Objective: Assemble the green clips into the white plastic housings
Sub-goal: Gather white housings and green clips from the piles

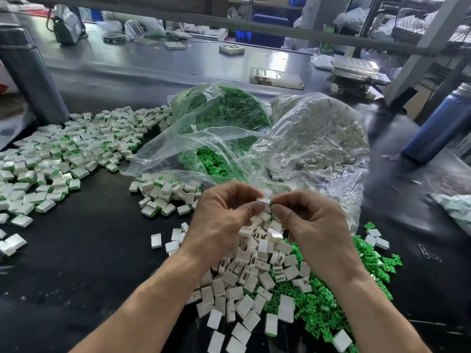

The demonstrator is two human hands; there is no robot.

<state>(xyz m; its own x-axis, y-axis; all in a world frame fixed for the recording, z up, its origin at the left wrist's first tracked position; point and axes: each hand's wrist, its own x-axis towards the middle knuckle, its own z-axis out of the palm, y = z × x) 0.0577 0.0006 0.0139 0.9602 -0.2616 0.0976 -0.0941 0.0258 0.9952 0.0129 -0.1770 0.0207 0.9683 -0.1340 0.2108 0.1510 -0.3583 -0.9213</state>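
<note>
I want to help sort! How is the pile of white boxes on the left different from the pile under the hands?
The left pile has green showing at the boxes' edges; the near pile is plain white, with open slots. The left pile is spread wide and flat; the near pile is heaped beside loose green clips. Both are small white housings on the dark table.

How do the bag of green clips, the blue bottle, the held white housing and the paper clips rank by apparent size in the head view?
1. Bag of green clips
2. Blue bottle
3. Paper clips and held white housing: both tiny, too alike to rank.
</note>
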